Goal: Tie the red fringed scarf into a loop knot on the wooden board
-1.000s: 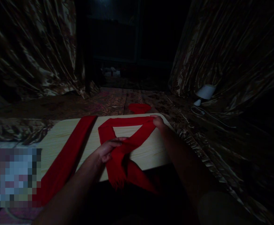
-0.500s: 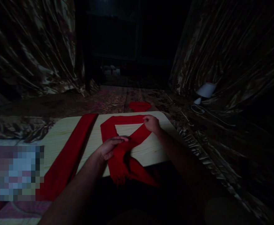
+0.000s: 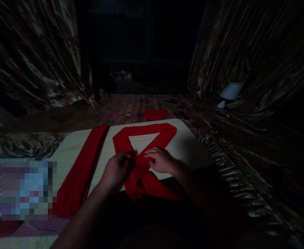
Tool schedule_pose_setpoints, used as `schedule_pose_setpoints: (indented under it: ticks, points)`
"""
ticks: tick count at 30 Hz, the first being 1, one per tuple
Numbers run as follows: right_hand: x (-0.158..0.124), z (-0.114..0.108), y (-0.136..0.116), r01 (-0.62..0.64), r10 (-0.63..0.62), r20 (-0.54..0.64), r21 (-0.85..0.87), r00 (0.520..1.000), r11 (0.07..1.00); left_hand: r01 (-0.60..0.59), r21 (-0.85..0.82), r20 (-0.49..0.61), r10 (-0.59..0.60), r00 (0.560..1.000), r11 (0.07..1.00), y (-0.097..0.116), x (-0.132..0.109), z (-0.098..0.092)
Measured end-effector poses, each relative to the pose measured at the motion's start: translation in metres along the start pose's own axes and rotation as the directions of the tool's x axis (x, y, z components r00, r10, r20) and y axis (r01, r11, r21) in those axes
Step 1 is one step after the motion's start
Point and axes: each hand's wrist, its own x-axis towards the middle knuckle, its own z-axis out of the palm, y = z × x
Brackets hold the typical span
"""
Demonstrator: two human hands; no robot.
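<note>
A long red scarf (image 3: 146,130) lies in a loop on a pale wooden board, its two ends crossing near the front edge, one with a fringe. My left hand (image 3: 117,169) is at the left side of the crossing, fingers curled on the scarf's edge; what they pinch is hard to see in the dimness. My right hand (image 3: 161,160) rests at the right side of the crossing, its fingers slightly bent and apart, touching the red cloth. A second red scarf (image 3: 83,169), folded lengthwise, lies slanting on the board's left part.
The board (image 3: 190,145) stands before patterned cloth. Another red cloth (image 3: 155,114) lies beyond its far edge. A white lamp (image 3: 230,91) with a cord is at the right. Curtains (image 3: 61,69) hang on both sides. A blurred-out item (image 3: 28,190) is at left.
My right hand has left the loop's far right corner and come down to the crossing. My left hand has turned over, its fingers now curled. The loop's right strip lies flatter.
</note>
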Motion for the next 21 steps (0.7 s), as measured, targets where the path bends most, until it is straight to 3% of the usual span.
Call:
schedule_pose_setpoints:
  ticks: [5,8,10,15,18,21]
  points:
    - [-0.018,-0.003,-0.02,-0.115,0.109,-0.159,-0.033,0.981,0.993,-0.048,0.126,0.036,0.043,0.998,0.991,-0.008,-0.035,-0.013]
    - [-0.037,-0.009,-0.046,-0.2,0.2,-0.085,0.006,0.976,0.98,0.028,0.085,0.052,-0.033,0.998,0.996,-0.009,-0.049,-0.011]
    - [-0.05,-0.008,-0.064,-0.185,0.185,-0.03,-0.004,0.982,0.983,0.04,0.07,0.056,-0.044,0.997,0.997,-0.01,-0.052,-0.008]
    - [-0.072,0.018,-0.09,-0.08,0.086,0.027,-0.181,0.996,0.98,-0.027,0.169,0.064,0.017,0.998,0.985,-0.011,-0.048,-0.002]
    - [-0.073,0.036,-0.091,-0.123,0.116,-0.044,-0.24,0.992,0.963,-0.056,0.207,0.113,0.033,0.993,0.977,-0.01,-0.047,-0.003]
    - [-0.067,0.042,-0.088,-0.15,0.124,-0.135,-0.2,0.983,0.968,0.005,0.182,0.156,-0.034,0.987,0.983,-0.005,-0.05,-0.007]
